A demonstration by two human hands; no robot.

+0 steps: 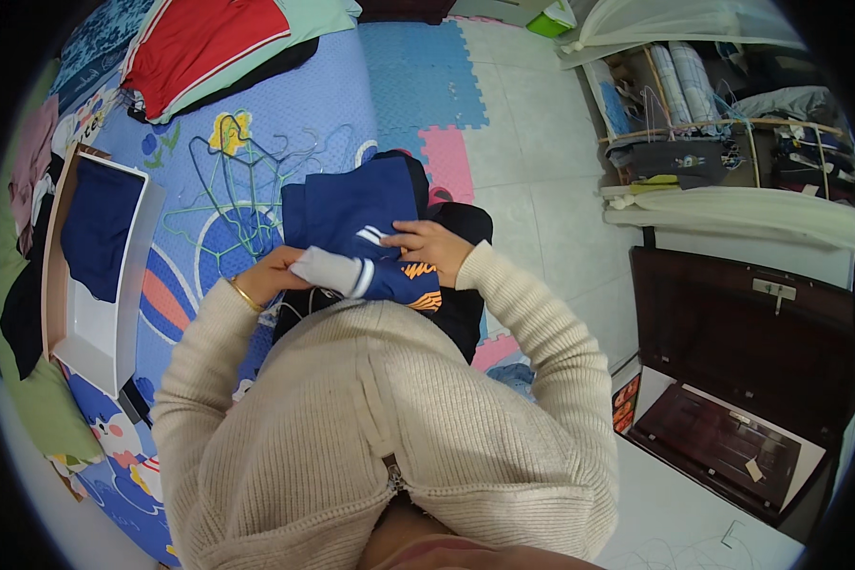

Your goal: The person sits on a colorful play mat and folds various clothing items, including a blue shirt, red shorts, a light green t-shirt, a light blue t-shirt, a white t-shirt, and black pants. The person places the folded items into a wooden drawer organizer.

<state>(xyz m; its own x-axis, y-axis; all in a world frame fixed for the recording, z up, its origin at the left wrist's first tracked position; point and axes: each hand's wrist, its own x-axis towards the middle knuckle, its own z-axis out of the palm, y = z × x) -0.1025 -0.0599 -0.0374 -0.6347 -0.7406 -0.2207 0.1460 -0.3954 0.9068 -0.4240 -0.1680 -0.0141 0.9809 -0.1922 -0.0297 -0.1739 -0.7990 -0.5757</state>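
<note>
A dark blue garment (351, 204) with orange print and white stripes lies across my lap, partly folded over. Its light grey end (328, 271), edged by a white and blue band, is pinched at the left by my left hand (274, 275), whose fingers are closed on the cloth. My right hand (434, 249) rests over the striped part, fingers stretched out and a little apart; its thumb is hard to make out. The orange-printed part (418, 285) sits just below that hand. A gold bangle circles my left wrist.
Several green and dark wire hangers (237, 190) lie on the blue patterned bed. Left of them stands a white box (90, 318) holding a folded dark blue cloth (97, 228). Red and mint clothes (204, 52) lie farther off. A curtained clothes rack (722, 123) is at the right.
</note>
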